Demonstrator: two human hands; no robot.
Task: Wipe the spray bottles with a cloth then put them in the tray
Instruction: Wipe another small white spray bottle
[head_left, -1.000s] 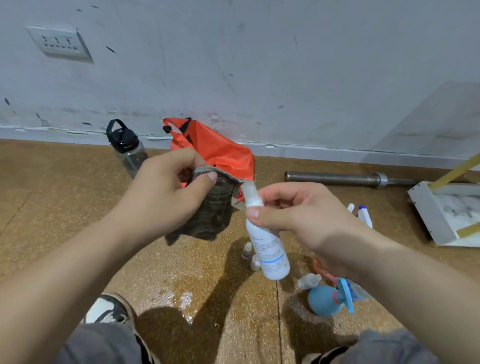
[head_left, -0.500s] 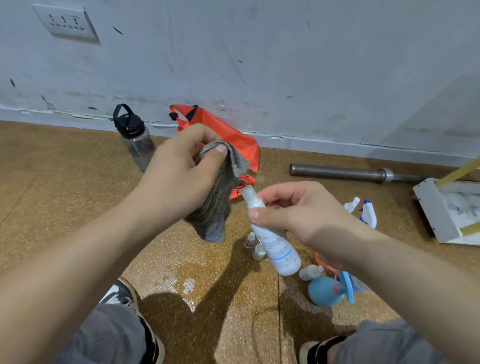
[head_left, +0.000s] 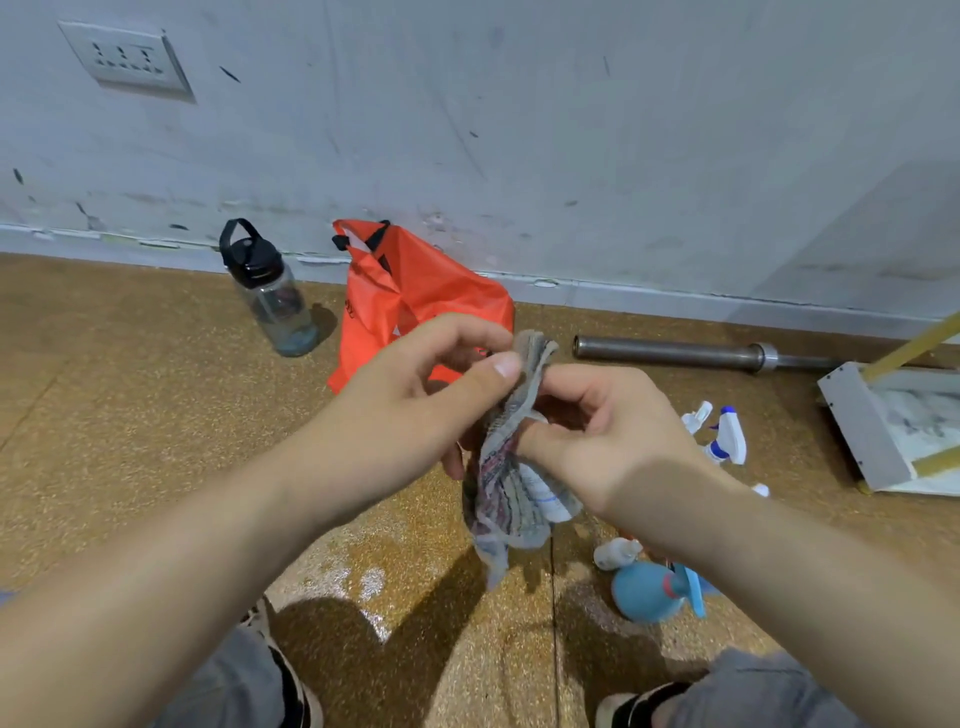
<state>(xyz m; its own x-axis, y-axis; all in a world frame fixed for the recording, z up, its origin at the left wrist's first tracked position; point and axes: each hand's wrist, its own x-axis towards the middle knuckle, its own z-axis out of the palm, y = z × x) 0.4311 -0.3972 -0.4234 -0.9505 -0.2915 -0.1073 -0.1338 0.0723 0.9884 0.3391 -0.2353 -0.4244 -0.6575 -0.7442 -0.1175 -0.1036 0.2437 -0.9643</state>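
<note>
On my feed the left hand (head_left: 431, 400) pinches the top edge of the grey cloth (head_left: 501, 506) between thumb and curled forefinger, with the fabric bunched above the fingertips. The right hand (head_left: 610, 439) meets it from the other side, fingers curled inward and thumb pressed against the cloth. The two hands nearly touch at chest height over the floor (head_left: 130, 415). The cloth hangs down between them and wraps a white spray bottle (head_left: 548, 499), of which I can see only the lower body with a thin blue line, just beneath the right palm. I cannot tell how much of the bottle's neck the right fingers grip, since the cloth covers it.

Below the right forearm a blue spray bottle (head_left: 644, 592) lies on its side, a small white bottle (head_left: 615, 553) just beside it. Further right, two white trigger sprayers (head_left: 730, 436) stand close together. Past them, at the frame's right edge, sits a white tray (head_left: 862, 426) with yellow rods across it, well apart from the hands.

Behind the hands an orange bag (head_left: 410, 296) slumps against the wall, a clear water bottle (head_left: 270, 301) with a black cap upright to its left. A metal bar (head_left: 675, 353) lies along the skirting. A wall socket (head_left: 127, 60) sits high at left.
</note>
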